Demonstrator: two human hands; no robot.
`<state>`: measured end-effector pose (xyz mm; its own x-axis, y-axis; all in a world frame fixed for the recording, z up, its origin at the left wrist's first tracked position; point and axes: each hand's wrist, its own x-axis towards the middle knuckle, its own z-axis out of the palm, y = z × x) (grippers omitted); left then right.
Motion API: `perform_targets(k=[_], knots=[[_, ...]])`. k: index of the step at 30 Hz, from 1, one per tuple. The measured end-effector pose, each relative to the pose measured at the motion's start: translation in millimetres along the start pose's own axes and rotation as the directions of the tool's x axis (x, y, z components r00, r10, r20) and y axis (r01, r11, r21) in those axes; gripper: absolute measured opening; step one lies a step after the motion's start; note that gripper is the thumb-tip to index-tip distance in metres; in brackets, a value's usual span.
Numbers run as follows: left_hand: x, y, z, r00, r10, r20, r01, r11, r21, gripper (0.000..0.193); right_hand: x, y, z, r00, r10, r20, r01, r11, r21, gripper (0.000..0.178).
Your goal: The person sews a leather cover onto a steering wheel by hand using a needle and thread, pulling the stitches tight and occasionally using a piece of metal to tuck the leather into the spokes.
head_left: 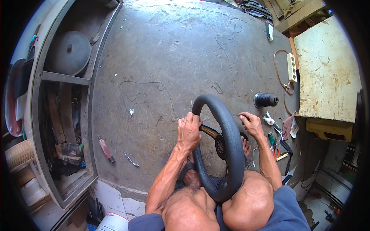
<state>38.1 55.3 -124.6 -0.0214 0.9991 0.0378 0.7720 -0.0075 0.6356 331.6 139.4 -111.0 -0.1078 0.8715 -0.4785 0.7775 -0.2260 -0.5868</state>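
Observation:
A black steering wheel [232, 142] stands tilted between my raised knees, with a dark centre hub and a tan-edged spoke. My left hand [189, 133] is closed at the left side of its rim, beside the spoke. A long dark thread [163, 86] runs loosely over the floor up to this hand. Off the rim's right side, my right hand [251, 125] is pinched shut; a thin dark bit shows at its fingertips, too small to name. A black thread spool [266, 100] lies on its side beyond my right hand. My bare foot [246, 147] shows behind the wheel.
Right of my arm lie a white-and-red-handled tool [272, 121], a green-handled tool [271, 138] and red-handled scissors [276, 153]. A power strip [291, 67] stands by a worn wooden box [327, 73]. Left are a reddish tube [106, 150] and a metal-framed shelf [65, 78] holding a lidded pot.

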Motion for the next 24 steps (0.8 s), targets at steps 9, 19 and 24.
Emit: perform_targets(k=[9, 19, 24], knots=[[-4, -13, -20, 0.989, -0.147, -0.029, 0.13, 0.936, -0.326, 0.026, -1, 9, 3, 0.959, -0.232, -0.164, 0.174, 0.937, -0.304, 0.032], [-4, -9, -4, 0.997, -0.067, -0.026, 0.056, 0.954, -0.294, 0.012, 14, -75, 77, 0.867, -0.375, 0.329, 0.266, 0.906, 0.33, 0.043], [-4, -10, -17, 0.995, -0.104, -0.001, 0.095, 0.906, -0.412, 0.01, 15, -86, 81, 0.876, -0.352, 0.33, 0.181, 0.873, 0.453, 0.046]])
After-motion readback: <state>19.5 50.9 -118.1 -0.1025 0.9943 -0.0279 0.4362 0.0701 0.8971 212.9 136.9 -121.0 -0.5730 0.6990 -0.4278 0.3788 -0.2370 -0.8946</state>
